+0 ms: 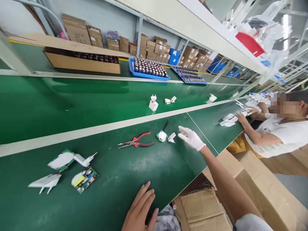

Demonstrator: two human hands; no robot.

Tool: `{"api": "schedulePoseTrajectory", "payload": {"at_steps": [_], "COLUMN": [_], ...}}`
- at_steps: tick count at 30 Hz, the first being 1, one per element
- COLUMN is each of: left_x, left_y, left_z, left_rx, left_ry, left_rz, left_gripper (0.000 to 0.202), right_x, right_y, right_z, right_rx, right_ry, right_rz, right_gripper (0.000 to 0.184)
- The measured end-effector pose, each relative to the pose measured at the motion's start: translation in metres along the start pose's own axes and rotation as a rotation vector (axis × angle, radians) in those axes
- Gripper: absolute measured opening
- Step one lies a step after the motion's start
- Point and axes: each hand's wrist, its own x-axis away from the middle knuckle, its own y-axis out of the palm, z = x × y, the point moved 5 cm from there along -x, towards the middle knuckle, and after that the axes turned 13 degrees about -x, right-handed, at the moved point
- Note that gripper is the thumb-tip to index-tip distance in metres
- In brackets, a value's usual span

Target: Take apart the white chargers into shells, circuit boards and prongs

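Observation:
My right hand (192,138), in a white glove, hovers over or rests on the green bench with its fingers stretched out, holding nothing. Just left of its fingertips lies a small circuit board (162,136) with a white round face, wired to a white plastic plug piece (171,137). Further left are long-nose pliers (134,141) with red and black handles, their jaws pointing left. My bare left hand (141,210) is at the bench's near edge, fingers extended and empty. On the left side lie a circuit board with a yellow part (84,180), another board (62,160) and a white plug piece (45,183).
White adapters (153,105) stand on the bench's back strip, behind a pale rail (101,127). A shelf holds a long carton (81,62) and blue trays of parts (150,69). Cardboard boxes (204,210) sit below the edge. A co-worker (276,128) handles white pieces at right.

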Motion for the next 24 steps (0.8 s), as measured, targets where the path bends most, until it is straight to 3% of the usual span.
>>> {"api": "schedulePoseTrajectory", "payload": {"at_steps": [5, 8, 11, 13, 14, 17, 19, 21, 24], "left_x": [-0.003, 0.006, 0.019, 0.03, 0.037, 0.066, 0.087, 0.107, 0.128], "left_y": [-0.028, -0.05, -0.078, -0.105, -0.121, -0.178, -0.214, -0.238, -0.259], "left_z": [0.009, 0.009, -0.003, -0.021, -0.032, -0.071, -0.1, -0.132, -0.179], "left_rx": [-0.022, -0.019, -0.045, -0.111, -0.176, -0.494, -0.741, -0.914, -1.014], "left_ry": [-0.012, -0.139, -0.285, -0.362, -0.403, -0.552, -0.672, -0.821, -1.056], "left_rz": [-0.162, -0.174, -0.114, -0.038, 0.009, 0.159, 0.223, 0.177, 0.049], "left_gripper": [0.035, 0.035, 0.031, 0.026, 0.023, 0.016, 0.022, 0.033, 0.045], "right_x": [0.026, 0.025, 0.015, 0.0, -0.01, -0.037, -0.042, -0.036, -0.015], "right_y": [0.029, 0.046, 0.061, 0.071, 0.073, 0.078, 0.075, 0.068, 0.056], "right_z": [-0.016, -0.033, -0.041, -0.035, -0.028, -0.009, -0.01, -0.023, -0.047], "right_rx": [0.031, 0.117, 0.375, 0.476, 0.471, 0.416, 0.427, 0.461, 0.434], "right_ry": [-0.113, -0.207, -0.372, -0.444, -0.411, -0.162, -0.063, -0.092, -0.206], "right_rz": [0.059, 0.1, 0.073, 0.04, 0.039, -0.047, -0.076, -0.047, 0.001], "right_gripper": [0.072, 0.066, 0.056, 0.052, 0.051, 0.044, 0.039, 0.036, 0.052]}}
